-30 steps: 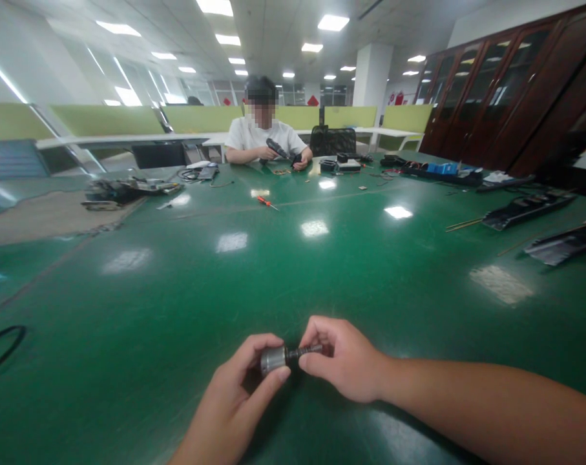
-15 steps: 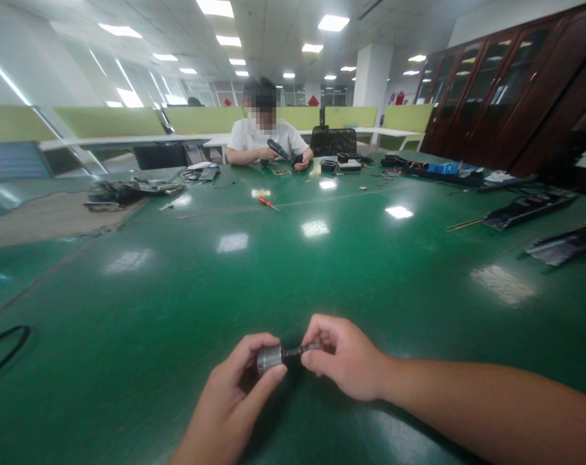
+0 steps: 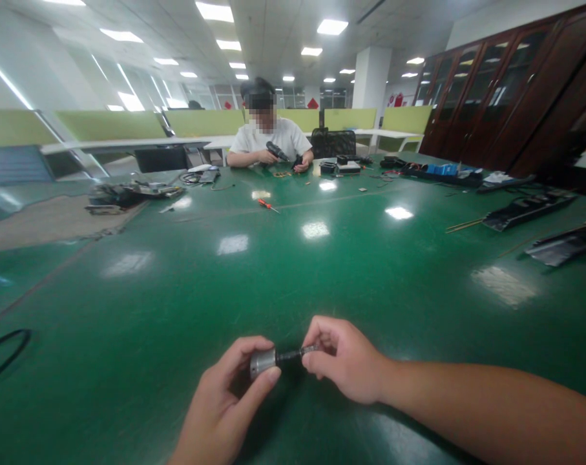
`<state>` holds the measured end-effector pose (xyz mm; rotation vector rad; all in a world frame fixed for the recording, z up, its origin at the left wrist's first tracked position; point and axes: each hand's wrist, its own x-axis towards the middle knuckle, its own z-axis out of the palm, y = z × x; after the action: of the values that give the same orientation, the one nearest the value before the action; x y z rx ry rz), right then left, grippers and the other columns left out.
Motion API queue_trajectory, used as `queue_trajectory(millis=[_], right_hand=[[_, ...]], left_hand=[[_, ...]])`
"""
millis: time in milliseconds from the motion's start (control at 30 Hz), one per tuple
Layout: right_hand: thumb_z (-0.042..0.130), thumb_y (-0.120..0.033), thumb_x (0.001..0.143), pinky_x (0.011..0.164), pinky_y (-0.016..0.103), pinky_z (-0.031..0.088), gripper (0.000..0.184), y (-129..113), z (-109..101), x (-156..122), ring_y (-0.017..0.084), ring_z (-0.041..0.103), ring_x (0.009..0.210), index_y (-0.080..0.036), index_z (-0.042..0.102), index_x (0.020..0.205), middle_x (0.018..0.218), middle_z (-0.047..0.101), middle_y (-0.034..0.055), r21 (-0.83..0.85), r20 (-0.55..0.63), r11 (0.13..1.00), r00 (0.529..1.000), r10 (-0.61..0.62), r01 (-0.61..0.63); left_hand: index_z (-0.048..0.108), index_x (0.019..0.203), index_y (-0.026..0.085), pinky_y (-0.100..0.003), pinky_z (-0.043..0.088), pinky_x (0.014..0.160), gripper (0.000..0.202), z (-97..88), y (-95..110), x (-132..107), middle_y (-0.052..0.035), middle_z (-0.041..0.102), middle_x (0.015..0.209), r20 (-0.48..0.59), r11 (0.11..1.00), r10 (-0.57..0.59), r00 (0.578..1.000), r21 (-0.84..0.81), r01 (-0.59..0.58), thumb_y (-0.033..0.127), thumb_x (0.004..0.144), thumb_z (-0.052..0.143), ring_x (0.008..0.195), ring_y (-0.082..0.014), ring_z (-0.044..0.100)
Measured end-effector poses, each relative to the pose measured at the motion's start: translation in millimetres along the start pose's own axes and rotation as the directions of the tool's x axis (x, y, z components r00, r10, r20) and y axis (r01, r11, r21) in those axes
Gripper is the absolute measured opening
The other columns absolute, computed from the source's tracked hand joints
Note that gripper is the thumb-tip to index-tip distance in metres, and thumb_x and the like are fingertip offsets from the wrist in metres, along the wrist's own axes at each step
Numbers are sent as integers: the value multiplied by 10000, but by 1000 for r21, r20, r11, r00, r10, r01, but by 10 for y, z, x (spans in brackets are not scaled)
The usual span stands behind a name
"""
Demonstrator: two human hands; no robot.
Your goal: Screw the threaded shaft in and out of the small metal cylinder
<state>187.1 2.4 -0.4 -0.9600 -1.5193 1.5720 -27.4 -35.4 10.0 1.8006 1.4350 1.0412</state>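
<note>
My left hand (image 3: 229, 387) grips a silver metal cylinder (image 3: 263, 364), which looks like a small motor housing, between thumb and fingers. From its right end a dark, narrow shaft (image 3: 289, 355) sticks out toward my right hand (image 3: 344, 357). The thumb and forefinger of that hand pinch a small greyish metal piece (image 3: 311, 349) at the shaft's far end. Whether this piece is fixed to the shaft or only touches it, I cannot tell. Both hands are held low over the green table (image 3: 176, 290), near its front side.
Across the table a person (image 3: 272, 139) holds a dark power drill (image 3: 276, 151). An orange screwdriver (image 3: 267, 205) lies mid-table. Electronic parts (image 3: 128, 194) are heaped at left, dark metal trays (image 3: 528, 210) at right, and a black cable (image 3: 11, 355) near front left.
My left hand has shifted slightly left with the cylinder, and more of the dark shaft shows between the hands. My right hand has stayed nearly in place.
</note>
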Motion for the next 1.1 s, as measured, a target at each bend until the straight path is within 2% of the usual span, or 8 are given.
queue_trajectory(millis=[167, 400, 633, 800, 867, 967, 1033, 1100], right_hand=[[644, -167, 744, 525, 225, 362, 101, 15, 4, 1, 103, 471, 531, -181, 546, 765, 593, 529, -55, 13, -5, 1000, 1000, 5, -4], [645, -163, 755, 536, 212, 400, 97, 37, 1, 15, 103, 524, 539, -181, 552, 773, 611, 578, -44, 41, -4, 999, 1000, 9, -9], [659, -164, 755, 533, 207, 398, 108, 16, -3, 2, 98, 519, 537, -180, 552, 767, 588, 563, -52, 40, -7, 999, 1000, 16, -15], [658, -155, 756, 535, 212, 400, 105, 43, -4, 5, 99, 518, 530, -184, 560, 779, 587, 565, -54, 44, -6, 999, 1000, 13, -13], [656, -152, 752, 538, 214, 404, 103, 61, -1, 7, 100, 524, 530, -183, 560, 778, 597, 574, -50, 57, -5, 998, 1000, 14, -14], [663, -156, 744, 538, 216, 403, 111, 83, 8, 12, 101, 528, 528, -179, 558, 769, 594, 572, -47, 63, 5, 998, 1000, 20, -20], [666, -164, 750, 539, 216, 403, 111, 90, 11, 17, 101, 527, 531, -179, 559, 775, 592, 569, -48, 60, 16, 998, 1000, 24, -25], [668, -170, 759, 545, 216, 405, 109, 92, 13, 23, 98, 523, 532, -178, 563, 785, 595, 568, -50, 54, 25, 998, 1000, 18, -20]], left_hand=[[661, 1011, 232, -216, 516, 690, 210, -18, -20, 10, -3, 707, 869, 12, 1000, 16, 1000, 12, -16, 378, 864, 694, 761, -189, 676], [676, 958, 220, -235, 493, 696, 201, 32, 118, -22, -10, 702, 853, -94, 998, -47, 994, -47, 43, 373, 830, 703, 770, -207, 667], [678, 979, 226, -235, 496, 691, 211, -24, -15, -8, -10, 707, 854, -48, 1000, -2, 999, -31, 1, 360, 826, 731, 739, -195, 668], [670, 962, 213, -239, 470, 666, 225, -30, -28, -36, -5, 679, 811, -130, 993, -57, 990, -107, 43, 370, 814, 734, 688, -179, 622], [649, 994, 212, -224, 457, 630, 251, -42, -36, -23, 8, 658, 743, -122, 984, -93, 988, -165, 72, 380, 827, 731, 647, -164, 598], [574, 1021, 230, -198, 456, 627, 252, -76, -65, 49, 35, 642, 684, -173, 919, -160, 972, -386, 83, 376, 862, 703, 616, -139, 571], [526, 950, 235, -188, 464, 628, 262, -103, -82, 111, 32, 673, 734, -234, 830, -241, 942, -553, 75, 357, 838, 730, 621, -129, 568], [489, 820, 219, -178, 480, 633, 320, -127, -97, 161, 24, 698, 800, -261, 754, -320, 911, -652, 78, 329, 781, 787, 637, -120, 575]])
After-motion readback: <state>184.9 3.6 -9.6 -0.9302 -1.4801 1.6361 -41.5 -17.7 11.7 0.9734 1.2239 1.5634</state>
